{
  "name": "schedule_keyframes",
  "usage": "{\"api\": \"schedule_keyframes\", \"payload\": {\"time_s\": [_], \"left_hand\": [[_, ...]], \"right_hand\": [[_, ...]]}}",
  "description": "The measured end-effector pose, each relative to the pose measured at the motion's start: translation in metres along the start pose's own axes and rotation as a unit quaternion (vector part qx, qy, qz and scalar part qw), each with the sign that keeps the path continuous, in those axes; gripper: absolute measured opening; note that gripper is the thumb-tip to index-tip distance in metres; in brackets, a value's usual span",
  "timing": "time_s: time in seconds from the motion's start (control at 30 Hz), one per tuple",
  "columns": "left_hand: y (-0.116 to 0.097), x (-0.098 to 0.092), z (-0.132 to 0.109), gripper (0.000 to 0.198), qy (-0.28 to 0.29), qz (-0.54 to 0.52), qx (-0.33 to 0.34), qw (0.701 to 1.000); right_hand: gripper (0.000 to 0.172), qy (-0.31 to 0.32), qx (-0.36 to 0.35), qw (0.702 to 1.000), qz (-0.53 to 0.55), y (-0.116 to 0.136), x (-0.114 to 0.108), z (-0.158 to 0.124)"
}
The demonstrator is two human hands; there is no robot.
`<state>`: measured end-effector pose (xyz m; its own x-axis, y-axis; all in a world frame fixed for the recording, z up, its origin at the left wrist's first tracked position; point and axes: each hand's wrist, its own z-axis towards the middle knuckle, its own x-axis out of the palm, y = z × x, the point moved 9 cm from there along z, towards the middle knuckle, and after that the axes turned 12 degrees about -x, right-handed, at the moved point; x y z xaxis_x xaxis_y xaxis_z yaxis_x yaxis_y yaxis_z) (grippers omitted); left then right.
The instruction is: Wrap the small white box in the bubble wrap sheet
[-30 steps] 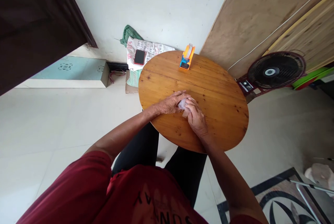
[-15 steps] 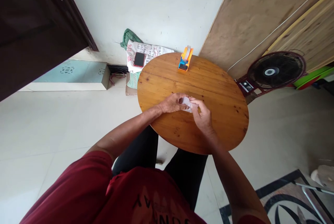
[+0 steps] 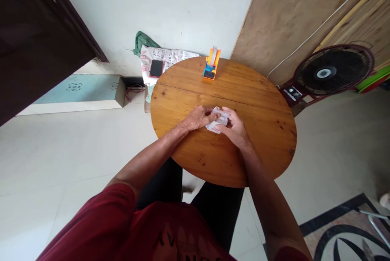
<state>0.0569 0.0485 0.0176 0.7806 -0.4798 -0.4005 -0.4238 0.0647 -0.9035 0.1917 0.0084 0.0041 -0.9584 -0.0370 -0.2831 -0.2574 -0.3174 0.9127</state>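
Observation:
Between my two hands is a small whitish, translucent packet with a bit of red print near its lower edge; it looks like folded plastic, and its contents cannot be made out. My left hand grips it from the left, thumb laid across its top. On the other side my right hand holds its right edge between thumb and fingers. Both hands are just over the near middle of the round wooden table. Toward the far edge stands an orange and blue tape dispenser with a roll of clear tape.
A phone lies on a printed white sack beyond the table's left edge, beside a green bag. To the right is a dark fan. A pale blue-topped block lies along the wall at left.
The packet now shows more of its surface, with red print visible. My left thumb has come over its top and my right hand has shifted its grip. The camera view has moved slightly.

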Motion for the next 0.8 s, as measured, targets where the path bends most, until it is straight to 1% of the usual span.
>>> {"api": "schedule_keyframes", "payload": {"time_s": [0.07, 0.1, 0.2, 0.3, 0.4, 0.47, 0.57, 0.63, 0.73, 0.8], "left_hand": [[-0.002, 0.001, -0.002, 0.051, 0.004, 0.003, 0.022, 1.000], [-0.002, 0.002, -0.003, 0.053, 0.014, -0.015, 0.026, 0.999], [0.001, 0.007, -0.004, 0.056, 0.064, -0.113, 0.017, 0.991], [0.003, 0.016, -0.006, 0.059, 0.135, -0.202, 0.000, 0.970], [-0.001, 0.026, -0.011, 0.059, 0.213, -0.270, -0.003, 0.939], [-0.003, 0.030, -0.014, 0.059, 0.246, -0.299, -0.006, 0.922], [-0.002, 0.034, -0.014, 0.058, 0.263, -0.316, -0.016, 0.912], [-0.004, 0.036, -0.014, 0.058, 0.273, -0.324, -0.013, 0.906], [-0.006, 0.036, -0.015, 0.057, 0.279, -0.340, -0.010, 0.898], [-0.006, 0.036, -0.016, 0.058, 0.279, -0.355, -0.020, 0.892]], "right_hand": [[0.083, -0.010, 0.008, 1.000, 0.019, -0.007, 0.001, 0.000], [0.085, -0.012, 0.009, 1.000, 0.026, -0.008, 0.001, 0.000], [0.088, -0.014, 0.016, 0.999, 0.036, -0.010, 0.000, 0.001], [0.090, -0.009, 0.026, 0.998, 0.053, -0.006, 0.001, 0.000], [0.091, 0.005, 0.036, 0.996, 0.082, -0.001, 0.003, -0.003], [0.091, 0.014, 0.044, 0.995, 0.090, 0.001, 0.004, -0.004], [0.090, 0.018, 0.050, 0.995, 0.084, 0.002, 0.003, -0.005], [0.090, 0.019, 0.046, 0.997, 0.061, 0.004, 0.002, -0.005], [0.087, 0.021, 0.022, 1.000, 0.006, 0.010, 0.000, -0.005], [0.084, 0.018, -0.001, 1.000, -0.020, 0.015, -0.002, -0.005]]}}
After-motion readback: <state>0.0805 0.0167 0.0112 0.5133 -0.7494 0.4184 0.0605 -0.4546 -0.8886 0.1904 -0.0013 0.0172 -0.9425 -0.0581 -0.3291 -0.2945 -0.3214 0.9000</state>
